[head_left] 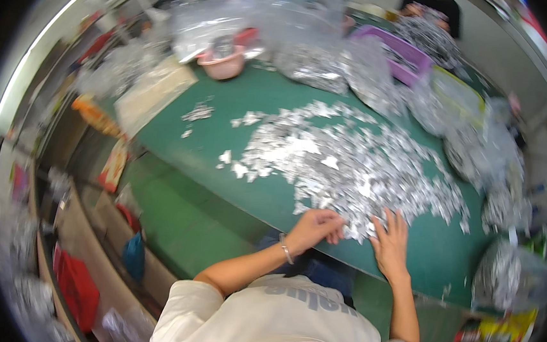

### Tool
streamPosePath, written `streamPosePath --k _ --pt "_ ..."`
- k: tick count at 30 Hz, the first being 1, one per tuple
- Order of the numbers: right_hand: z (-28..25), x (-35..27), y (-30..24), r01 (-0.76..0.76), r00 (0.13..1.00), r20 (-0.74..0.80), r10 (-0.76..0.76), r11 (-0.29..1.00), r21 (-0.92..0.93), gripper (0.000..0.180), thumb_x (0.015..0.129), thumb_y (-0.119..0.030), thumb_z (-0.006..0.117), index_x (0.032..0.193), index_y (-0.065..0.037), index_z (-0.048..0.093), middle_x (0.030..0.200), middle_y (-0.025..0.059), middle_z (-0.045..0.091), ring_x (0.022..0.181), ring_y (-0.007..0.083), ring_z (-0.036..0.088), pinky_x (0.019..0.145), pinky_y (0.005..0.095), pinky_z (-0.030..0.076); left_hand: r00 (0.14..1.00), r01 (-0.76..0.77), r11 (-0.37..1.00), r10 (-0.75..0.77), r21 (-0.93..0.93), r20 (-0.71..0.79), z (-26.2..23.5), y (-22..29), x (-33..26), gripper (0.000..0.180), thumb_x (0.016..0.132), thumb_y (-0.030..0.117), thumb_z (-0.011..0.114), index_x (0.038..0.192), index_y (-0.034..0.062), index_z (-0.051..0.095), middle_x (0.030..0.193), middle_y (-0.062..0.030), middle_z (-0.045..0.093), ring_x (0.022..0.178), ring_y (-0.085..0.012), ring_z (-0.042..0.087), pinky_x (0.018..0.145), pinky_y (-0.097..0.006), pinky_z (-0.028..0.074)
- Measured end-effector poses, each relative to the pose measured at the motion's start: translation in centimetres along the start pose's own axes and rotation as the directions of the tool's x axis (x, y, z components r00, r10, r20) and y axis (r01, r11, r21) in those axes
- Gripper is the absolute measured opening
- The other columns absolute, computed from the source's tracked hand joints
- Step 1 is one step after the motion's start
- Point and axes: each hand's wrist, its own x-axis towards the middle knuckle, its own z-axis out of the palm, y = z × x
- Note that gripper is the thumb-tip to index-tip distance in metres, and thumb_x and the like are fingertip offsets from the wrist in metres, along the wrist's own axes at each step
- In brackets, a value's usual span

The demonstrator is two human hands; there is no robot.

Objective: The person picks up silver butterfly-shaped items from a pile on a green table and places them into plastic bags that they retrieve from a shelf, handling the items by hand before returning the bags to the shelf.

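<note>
A wide heap of small, flat, shiny silver pieces [350, 170] is spread over the green tabletop [214, 185]. At the near edge of the heap my left hand [315, 230] has its fingers curled and pinched together. Whatever lies between those fingertips is too small to make out. My right hand [392, 243] rests open on the near side of the heap, its fingers stretched out and touching the pieces. A small separate cluster of silver pieces [198, 112] lies to the left.
Clear plastic bags of silver pieces [311, 64] line the far and right sides. A pink basin [223, 63] and a purple basket [395, 55] stand at the back. Another person [432, 10] is at the far right. Cardboard boxes [82, 233] stand at the left.
</note>
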Motion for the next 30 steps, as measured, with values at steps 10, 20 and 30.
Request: streamPosePath --k 10,20,30 --pt "-0.7 0.5 1.1 0.269 0.952 -0.142 -0.271 0.963 -0.037 0.036 0.078 -0.013 0.053 0.11 0.003 0.051 0.114 0.0289 0.046 0.104 0.0422 0.045 0.089 0.0465 0.037 0.947 -0.281 0.96 0.279 0.006 -0.158 -3.5 -0.4 -2.9 0.021 0.084 0.018 0.056 0.079 -0.0025 0.058 0.061 -0.0062 0.06 0.05 -0.0094 0.057 0.045 -0.02 0.044" --pt "-0.3 3.1 -8.8 0.478 0.857 -0.38 -0.347 0.81 0.34 0.014 0.079 0.0 0.047 0.083 0.004 0.06 0.088 0.0212 0.059 0.083 0.0364 0.056 0.074 0.0424 0.046 0.545 -0.428 0.877 0.443 0.218 -0.712 -9.3 0.7 -15.6 0.018 0.086 0.014 0.051 0.089 -0.0025 0.059 0.066 -0.0093 0.061 0.055 -0.012 0.059 0.049 -0.022 0.047" --pt "5.4 4.6 -10.5 0.494 0.86 -0.426 -0.281 0.669 0.555 0.018 0.084 -0.012 0.054 0.087 0.003 0.062 0.086 0.0169 0.061 0.078 0.0297 0.058 0.074 0.0361 0.047 -0.602 -0.071 0.693 0.544 0.718 -0.585 -7.0 3.4 -36.5 0.015 0.083 0.008 0.054 0.082 -0.0042 0.062 0.066 -0.0042 0.06 0.059 -0.0074 0.055 0.054 -0.021 0.044"
